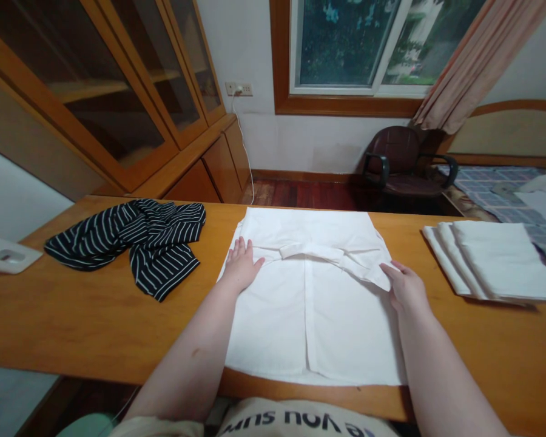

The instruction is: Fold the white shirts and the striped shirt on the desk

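A white garment [273, 315] lies spread on the wooden table in front of me, with a slit or seam running down its middle. Its far part is folded over, and a crumpled band of cloth crosses it. My left hand [243, 267] rests flat on the garment's left side, fingers spread. At the right side, my right hand [404, 285] pinches a raised edge of the same cloth between thumb and fingers.
To the left on the table [95, 328] lies a black-and-white striped garment [155, 237]. Folded white cloths [495, 261] are stacked at the right. A white object [9, 255] sits at the far left edge. Beyond stand a cabinet [177, 145] and an office chair [398, 158].
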Available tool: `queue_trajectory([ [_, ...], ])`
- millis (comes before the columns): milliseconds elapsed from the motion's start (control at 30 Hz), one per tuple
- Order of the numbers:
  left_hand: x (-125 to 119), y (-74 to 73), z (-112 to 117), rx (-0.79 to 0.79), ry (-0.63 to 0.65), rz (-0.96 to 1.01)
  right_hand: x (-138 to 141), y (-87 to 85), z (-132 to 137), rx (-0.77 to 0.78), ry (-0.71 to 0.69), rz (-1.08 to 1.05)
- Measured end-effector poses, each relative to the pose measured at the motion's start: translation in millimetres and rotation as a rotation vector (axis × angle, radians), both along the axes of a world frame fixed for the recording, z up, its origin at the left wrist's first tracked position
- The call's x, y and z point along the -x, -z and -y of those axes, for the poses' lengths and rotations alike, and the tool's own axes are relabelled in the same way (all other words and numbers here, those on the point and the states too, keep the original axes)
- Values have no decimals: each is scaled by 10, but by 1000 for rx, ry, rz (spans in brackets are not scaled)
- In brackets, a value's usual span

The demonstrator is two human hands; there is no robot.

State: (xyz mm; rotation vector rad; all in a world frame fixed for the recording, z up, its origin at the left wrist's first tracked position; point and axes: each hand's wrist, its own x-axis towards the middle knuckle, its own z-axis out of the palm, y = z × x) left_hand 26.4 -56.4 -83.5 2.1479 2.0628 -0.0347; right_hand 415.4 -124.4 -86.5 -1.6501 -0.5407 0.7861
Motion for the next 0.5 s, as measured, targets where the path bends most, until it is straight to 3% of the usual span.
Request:
queue_trajectory([
  [200,-1,-7,3,-1,-5,0,174,11,-80,-164,100,-157],
  [267,1,-6,4,4,-4,-2,128,51,-87,-92,75,-70],
  [433,0,-2,7,-17,6,-7,-116,62,-66,279,-50,444],
  [500,1,-2,6,-14,1,-3,-172,46,-64,323,-94,496],
])
